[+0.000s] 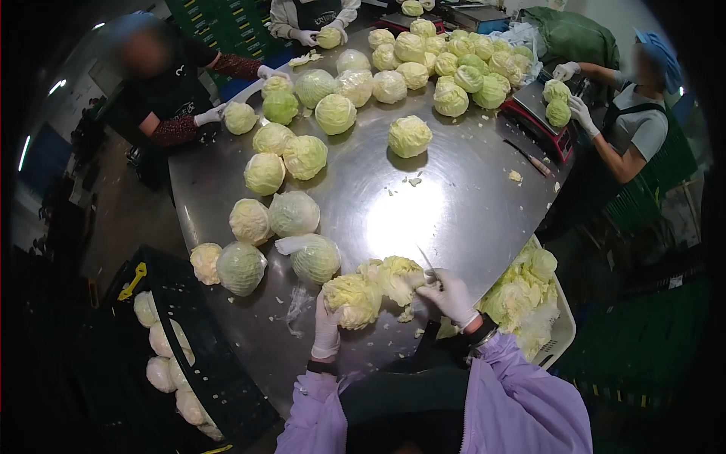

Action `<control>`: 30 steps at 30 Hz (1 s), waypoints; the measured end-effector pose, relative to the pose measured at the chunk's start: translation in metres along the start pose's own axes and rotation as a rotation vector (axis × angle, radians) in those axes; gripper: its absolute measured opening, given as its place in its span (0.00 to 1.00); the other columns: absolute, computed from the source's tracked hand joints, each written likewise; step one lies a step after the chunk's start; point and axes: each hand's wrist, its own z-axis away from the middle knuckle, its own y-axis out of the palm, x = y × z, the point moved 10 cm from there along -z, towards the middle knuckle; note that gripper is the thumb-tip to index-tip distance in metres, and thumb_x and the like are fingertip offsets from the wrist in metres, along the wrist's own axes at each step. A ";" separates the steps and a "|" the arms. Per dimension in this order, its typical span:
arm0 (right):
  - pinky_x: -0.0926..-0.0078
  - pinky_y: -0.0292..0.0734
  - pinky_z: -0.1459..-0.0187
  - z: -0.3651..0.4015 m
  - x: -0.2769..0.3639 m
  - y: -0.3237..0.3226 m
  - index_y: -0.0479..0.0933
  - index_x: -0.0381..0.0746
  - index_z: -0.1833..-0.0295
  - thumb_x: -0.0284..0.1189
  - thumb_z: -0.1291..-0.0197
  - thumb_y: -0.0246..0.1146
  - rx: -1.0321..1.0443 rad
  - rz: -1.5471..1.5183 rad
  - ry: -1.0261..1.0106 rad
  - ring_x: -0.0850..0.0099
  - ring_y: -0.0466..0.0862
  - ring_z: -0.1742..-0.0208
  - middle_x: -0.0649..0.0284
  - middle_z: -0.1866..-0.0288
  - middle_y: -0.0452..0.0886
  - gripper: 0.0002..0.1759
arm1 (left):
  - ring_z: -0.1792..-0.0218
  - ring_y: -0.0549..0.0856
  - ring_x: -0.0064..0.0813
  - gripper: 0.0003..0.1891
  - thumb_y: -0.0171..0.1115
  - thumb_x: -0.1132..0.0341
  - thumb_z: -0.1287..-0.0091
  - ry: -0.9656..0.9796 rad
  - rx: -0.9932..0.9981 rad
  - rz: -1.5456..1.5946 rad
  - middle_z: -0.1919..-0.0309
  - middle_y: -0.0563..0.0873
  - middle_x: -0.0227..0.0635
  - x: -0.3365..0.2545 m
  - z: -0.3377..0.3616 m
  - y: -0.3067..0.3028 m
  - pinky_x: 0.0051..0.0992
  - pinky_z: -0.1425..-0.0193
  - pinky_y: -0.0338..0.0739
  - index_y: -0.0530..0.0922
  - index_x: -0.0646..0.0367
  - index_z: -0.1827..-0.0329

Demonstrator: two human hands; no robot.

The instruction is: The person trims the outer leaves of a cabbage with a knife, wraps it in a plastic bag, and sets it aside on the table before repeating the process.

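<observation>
My left hand (327, 329), in a white glove, grips the left side of a pale, partly trimmed cabbage (352, 300) near the table's front edge. Loose cabbage leaves (399, 278) lie against its right side. My right hand (452, 297), also gloved, is closed around a knife (426, 259) with its thin blade pointing up and away; the handle is hidden in my fingers. The leaves' right edge is close to those fingers. Left of the cabbage, a plastic-wrapped cabbage (314, 259) sits beside another wrapped cabbage (242, 268).
Many cabbages stand on the steel table (363, 189). A white basket (561, 333) of leaves is at right, a dark crate (219, 363) of wrapped cabbages at left. One co-worker (635, 113) handles cabbages on a red scale (548, 125); a second knife (529, 157) lies near. Two others handle cabbages opposite.
</observation>
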 end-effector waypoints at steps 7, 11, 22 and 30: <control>0.66 0.77 0.48 0.008 0.094 0.044 0.69 0.39 0.36 0.46 0.48 0.70 0.059 0.117 -0.321 0.54 0.79 0.44 0.50 0.44 0.78 0.36 | 0.38 0.71 0.31 0.42 0.70 0.54 0.39 0.290 0.019 -0.197 0.39 0.70 0.41 -0.046 0.019 0.060 0.31 0.34 0.68 0.56 0.64 0.29; 0.65 0.79 0.57 0.002 0.075 0.030 0.75 0.39 0.42 0.39 0.41 0.66 -0.069 -0.040 -0.317 0.52 0.83 0.57 0.50 0.55 0.82 0.24 | 0.37 0.71 0.32 0.43 0.68 0.47 0.38 0.176 -0.030 -0.243 0.38 0.70 0.41 -0.036 0.020 0.048 0.32 0.33 0.68 0.56 0.63 0.29; 0.74 0.78 0.60 0.010 0.003 -0.072 0.76 0.33 0.44 0.41 0.40 0.66 -0.325 0.353 -0.197 0.73 0.84 0.58 0.59 0.58 0.83 0.26 | 0.31 0.69 0.41 0.50 0.64 0.35 0.43 -0.270 0.197 0.315 0.31 0.66 0.42 0.011 0.039 0.036 0.43 0.28 0.65 0.55 0.58 0.26; 0.77 0.72 0.69 0.020 0.089 -0.023 0.76 0.36 0.59 0.35 0.45 0.70 0.211 -0.620 -0.009 0.77 0.75 0.73 0.66 0.74 0.75 0.16 | 0.39 0.75 0.30 0.45 0.74 0.47 0.47 -0.315 0.558 0.074 0.40 0.75 0.37 -0.049 0.038 0.116 0.31 0.34 0.71 0.63 0.62 0.32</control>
